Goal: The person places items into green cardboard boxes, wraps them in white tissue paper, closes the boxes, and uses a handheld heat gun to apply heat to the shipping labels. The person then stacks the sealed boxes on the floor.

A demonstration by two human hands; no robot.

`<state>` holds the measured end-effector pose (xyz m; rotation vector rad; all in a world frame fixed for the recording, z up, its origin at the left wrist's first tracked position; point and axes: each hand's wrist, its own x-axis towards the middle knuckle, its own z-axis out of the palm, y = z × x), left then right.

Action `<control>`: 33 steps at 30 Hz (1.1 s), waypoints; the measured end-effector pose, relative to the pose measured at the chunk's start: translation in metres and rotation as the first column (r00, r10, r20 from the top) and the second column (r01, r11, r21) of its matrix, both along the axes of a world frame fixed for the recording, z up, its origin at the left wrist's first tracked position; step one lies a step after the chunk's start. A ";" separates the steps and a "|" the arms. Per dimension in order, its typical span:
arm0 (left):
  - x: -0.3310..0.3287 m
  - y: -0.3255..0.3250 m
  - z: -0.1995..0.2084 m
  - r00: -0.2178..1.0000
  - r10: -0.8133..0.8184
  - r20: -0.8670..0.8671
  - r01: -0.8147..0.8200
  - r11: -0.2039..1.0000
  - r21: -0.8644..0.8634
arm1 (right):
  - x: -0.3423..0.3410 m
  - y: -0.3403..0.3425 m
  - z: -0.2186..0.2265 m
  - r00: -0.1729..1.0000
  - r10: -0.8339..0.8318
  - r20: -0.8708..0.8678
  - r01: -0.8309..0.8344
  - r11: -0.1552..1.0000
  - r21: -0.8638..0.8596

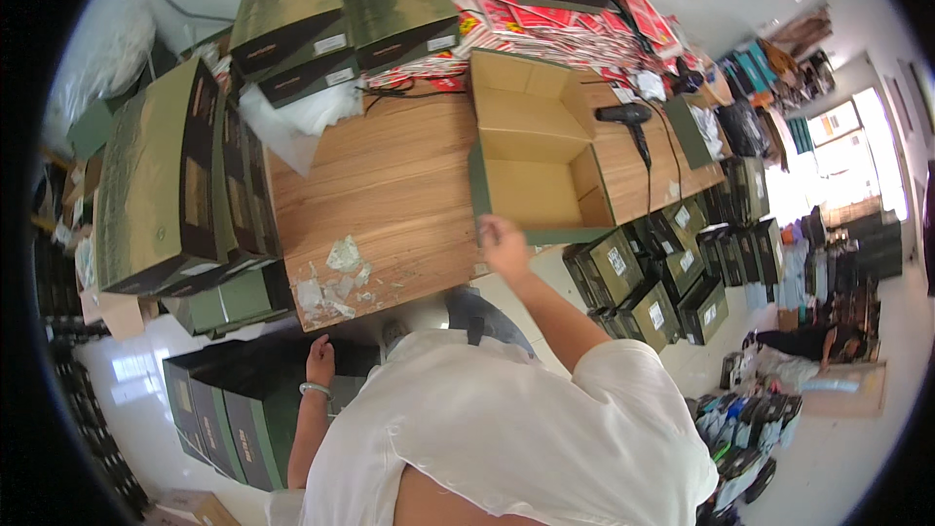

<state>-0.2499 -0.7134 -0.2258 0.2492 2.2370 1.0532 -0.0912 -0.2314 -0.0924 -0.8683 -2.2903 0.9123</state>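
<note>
Your right hand [504, 245] is at the near-left corner of the open green cardboard box [534, 190] on the tabletop [390, 195]; its grip and your lowered left hand's [319, 360] finger spread can't be told. Likely light, stiff-walled: hold opposite sides, not the floppy lid [526, 88].

White wall [682, 0], pale floor [136, 433] — a window [845, 146] glares.

Open box [534, 187]: green outside, plain tan inside. Table [399, 170]: light brown, wood-grain pattern. Dryer [623, 114]: black. Leaflets [550, 34]: red and white. Shirt [497, 399]: plain white. Bangle [315, 389]: pale grey.
</note>
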 end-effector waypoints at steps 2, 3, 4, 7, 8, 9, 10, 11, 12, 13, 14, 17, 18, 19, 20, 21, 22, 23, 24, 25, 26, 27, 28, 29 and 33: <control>-0.003 0.032 0.012 0.990 -0.113 -0.083 0.111 0.993 -0.029 | 0.036 0.042 0.026 0.895 -0.428 0.123 0.371 0.869 0.328; -0.001 0.055 0.034 0.975 -0.209 -0.070 0.206 0.977 -0.048 | 0.052 0.061 0.042 0.826 -0.555 0.102 0.491 0.795 0.356; 0.006 0.095 0.087 0.964 -0.265 0.004 0.264 0.961 -0.087 | 0.070 0.079 0.054 0.736 -0.672 0.076 0.602 0.702 0.380; 0.032 0.159 0.099 0.925 -0.366 -0.099 0.374 0.924 0.075 | 0.134 0.128 -0.032 0.767 -0.625 0.144 0.462 0.694 0.552; 0.041 0.177 0.100 0.899 -0.399 -0.178 0.421 0.901 0.102 | 0.142 0.128 -0.043 0.817 -0.527 0.233 0.356 0.780 0.515; 0.055 0.196 0.112 0.920 -0.356 -0.166 0.382 0.909 0.166 | 0.142 0.105 -0.032 0.880 -0.280 0.385 0.156 0.934 0.322; 0.071 0.214 0.135 0.937 -0.317 -0.148 0.344 0.910 0.230 | 0.141 0.083 -0.021 0.893 -0.258 0.369 0.160 0.948 0.275; 0.085 0.231 0.153 0.950 -0.283 -0.131 0.310 0.903 0.296 | 0.141 0.061 -0.013 0.905 -0.243 0.350 0.168 0.958 0.232; 0.096 0.245 0.161 0.934 -0.283 -0.219 0.340 0.892 0.298 | 0.144 0.044 -0.012 0.951 -0.221 0.215 0.164 0.954 0.252; 0.106 0.258 0.168 0.909 -0.282 -0.306 0.372 0.880 0.296 | 0.147 0.028 -0.012 0.978 -0.193 0.076 0.166 0.948 0.273; 0.118 0.274 0.176 0.877 -0.280 -0.390 0.406 0.866 0.292 | 0.150 0.014 -0.006 0.989 -0.131 0.066 0.110 0.960 0.258; 0.154 0.318 0.209 0.827 -0.341 -0.447 0.486 0.834 0.262 | 0.146 -0.008 0.016 0.981 0.127 0.144 -0.123 0.992 -0.040; 0.160 0.328 0.204 0.772 -0.379 -0.510 0.536 0.819 0.203 | 0.142 -0.009 0.015 0.965 0.206 0.162 -0.202 0.979 -0.040; 0.166 0.334 0.194 0.728 -0.443 -0.523 0.561 0.823 0.084 | 0.135 -0.010 0.015 0.943 0.282 0.178 -0.280 0.959 -0.040; 0.171 0.332 0.169 0.712 -0.458 -0.533 0.529 0.848 -0.022 | 0.127 -0.009 0.015 0.909 0.369 0.195 -0.369 0.929 -0.037; 0.174 0.325 0.142 0.697 -0.472 -0.539 0.488 0.864 -0.124 | 0.116 -0.009 0.009 0.892 0.410 0.191 -0.409 0.911 -0.045; 0.173 0.323 0.128 0.678 -0.495 -0.544 0.453 0.864 -0.222 | 0.104 -0.006 -0.001 0.879 0.438 0.189 -0.437 0.898 -0.052; 0.168 0.323 0.134 0.669 -0.511 -0.539 0.435 0.858 -0.274 | 0.093 -0.004 -0.007 0.868 0.461 0.185 -0.459 0.887 -0.060; 0.164 0.323 0.146 0.664 -0.522 -0.536 0.411 0.853 -0.321 | 0.084 0.002 -0.004 0.856 0.487 0.173 -0.477 0.874 -0.098; 0.156 0.324 0.153 0.655 -0.534 -0.534 0.388 0.845 -0.368 | 0.074 0.008 0.000 0.846 0.509 0.157 -0.493 0.860 -0.135; 0.148 0.318 0.153 0.634 -0.531 -0.562 0.349 0.845 -0.404 | 0.067 0.011 0.006 0.834 0.534 0.139 -0.511 0.842 -0.174; 0.142 0.308 0.149 0.609 -0.534 -0.587 0.320 0.842 -0.434 | 0.064 0.012 0.009 0.839 0.543 0.030 -0.516 0.811 -0.276; 0.132 0.297 0.145 0.578 -0.540 -0.611 0.293 0.837 -0.462 | 0.060 0.013 0.011 0.843 0.531 -0.084 -0.521 0.769 -0.370; 0.119 0.287 0.133 0.585 -0.525 -0.618 0.230 0.838 -0.494 | 0.061 0.013 0.011 0.845 0.498 -0.195 -0.528 0.716 -0.457; 0.073 0.264 0.134 0.740 -0.386 -0.551 0.247 0.918 -0.312 | 0.095 0.031 -0.003 0.927 0.215 -0.309 -0.350 0.794 -0.497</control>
